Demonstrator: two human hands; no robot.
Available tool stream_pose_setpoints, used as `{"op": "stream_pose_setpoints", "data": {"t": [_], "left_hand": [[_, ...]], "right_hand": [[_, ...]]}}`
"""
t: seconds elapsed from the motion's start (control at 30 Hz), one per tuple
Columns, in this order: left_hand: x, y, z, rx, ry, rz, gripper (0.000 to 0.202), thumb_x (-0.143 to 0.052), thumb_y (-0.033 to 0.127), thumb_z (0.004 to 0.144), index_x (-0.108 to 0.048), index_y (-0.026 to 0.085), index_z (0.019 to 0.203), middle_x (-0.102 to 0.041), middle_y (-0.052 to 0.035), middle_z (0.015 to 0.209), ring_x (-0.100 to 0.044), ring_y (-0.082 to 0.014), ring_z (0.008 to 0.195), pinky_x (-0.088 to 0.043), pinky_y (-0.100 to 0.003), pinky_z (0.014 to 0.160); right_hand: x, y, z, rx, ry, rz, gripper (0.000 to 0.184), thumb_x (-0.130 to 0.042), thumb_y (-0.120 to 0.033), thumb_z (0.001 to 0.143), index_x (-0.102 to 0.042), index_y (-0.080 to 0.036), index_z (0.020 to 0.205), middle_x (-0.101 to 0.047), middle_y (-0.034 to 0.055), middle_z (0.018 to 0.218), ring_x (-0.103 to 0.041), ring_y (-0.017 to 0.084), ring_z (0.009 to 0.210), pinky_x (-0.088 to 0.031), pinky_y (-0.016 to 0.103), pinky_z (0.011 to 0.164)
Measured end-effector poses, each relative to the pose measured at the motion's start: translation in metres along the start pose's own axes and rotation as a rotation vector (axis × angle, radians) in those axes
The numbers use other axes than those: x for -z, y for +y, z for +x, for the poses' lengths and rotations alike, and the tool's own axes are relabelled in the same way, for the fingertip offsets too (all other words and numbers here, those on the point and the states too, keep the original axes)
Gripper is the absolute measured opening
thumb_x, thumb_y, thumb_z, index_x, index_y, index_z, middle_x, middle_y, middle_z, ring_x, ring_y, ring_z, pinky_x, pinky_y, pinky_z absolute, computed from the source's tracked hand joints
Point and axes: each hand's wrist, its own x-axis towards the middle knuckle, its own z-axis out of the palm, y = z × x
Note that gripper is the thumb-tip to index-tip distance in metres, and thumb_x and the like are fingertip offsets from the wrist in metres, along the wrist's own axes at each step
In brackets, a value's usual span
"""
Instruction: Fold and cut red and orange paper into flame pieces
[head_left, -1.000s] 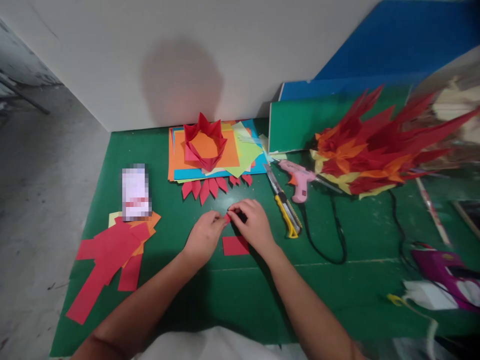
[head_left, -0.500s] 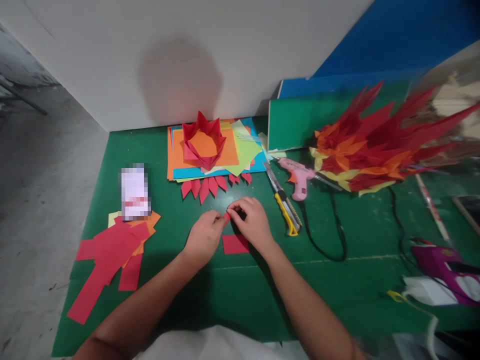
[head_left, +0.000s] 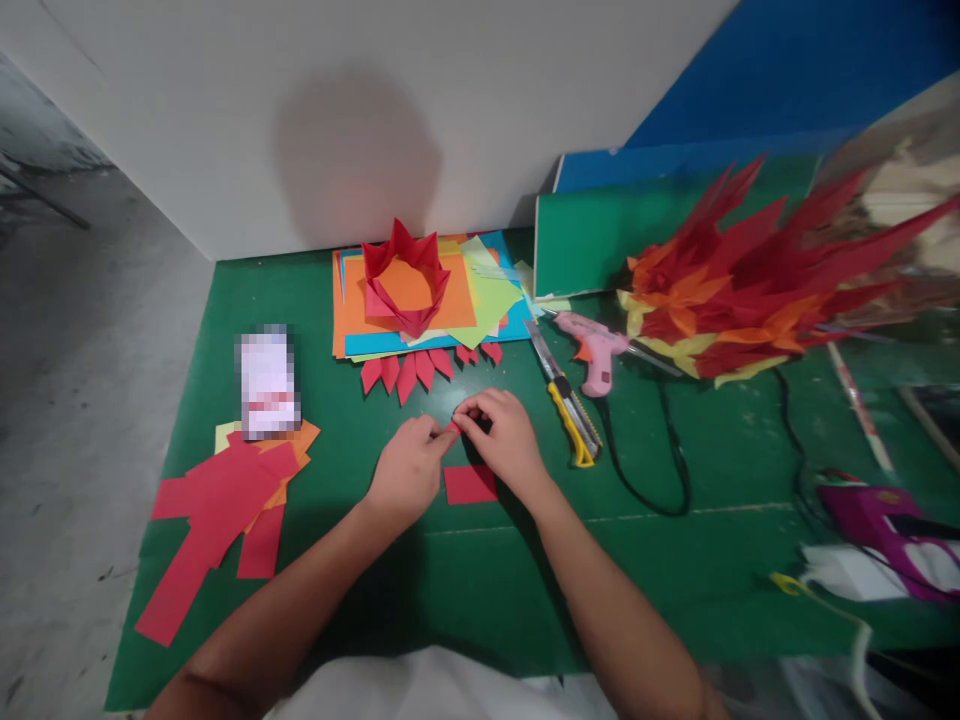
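Observation:
Between my fingertips is a small piece of red paper (head_left: 454, 428), mostly covered by the fingers. My left hand (head_left: 409, 465) pinches it from the left, thumb and finger closed. My right hand (head_left: 501, 435) grips its other side, fingers curled together. A flat red paper rectangle (head_left: 470, 485) lies on the green table just below the hands, its right end partly under my right hand. Beyond the hands sits a row of folded red paper petals (head_left: 409, 375), along the front of a stack of coloured paper (head_left: 442, 342).
A red folded-paper ring (head_left: 405, 318) rests on the stack. To the right are a yellow utility knife (head_left: 566, 405), a pink glue gun (head_left: 600, 350) with a black cord, and a flame-like paper piece (head_left: 750, 280). Red strips (head_left: 232, 490) and a blurred phone (head_left: 268, 385) lie left.
The fingers have closed further over the small red piece, so less of it shows. My left thumb now lies across it. Everything else stays in place apart from a slight view shift.

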Motion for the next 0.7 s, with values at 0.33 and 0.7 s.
{"op": "stream_pose_setpoints", "data": {"t": [0.33,0.7], "left_hand": [[0.001,0.005,0.0,-0.009,-0.101,0.086,0.033,-0.035,0.01,0.091,-0.064,0.016,0.107,-0.053,-0.0069,0.085,-0.044,-0.0186,0.071,-0.041,-0.03,0.064],[0.02,0.014,-0.028,-0.07,-0.197,0.29,0.033,-0.039,0.009,0.089,-0.059,0.013,0.115,-0.057,-0.008,0.09,-0.049,-0.0207,0.075,-0.043,-0.034,0.061]], "right_hand": [[0.0,0.0,0.001,0.008,-0.001,-0.005,0.01,-0.063,-0.017,0.078,-0.06,-0.021,0.07,-0.058,0.0003,0.068,-0.051,0.018,0.067,-0.037,0.032,0.067],[0.001,-0.001,0.001,0.006,0.005,-0.017,0.01,-0.063,-0.017,0.078,-0.059,-0.021,0.069,-0.058,0.0004,0.068,-0.051,0.019,0.068,-0.038,0.033,0.068]]}}
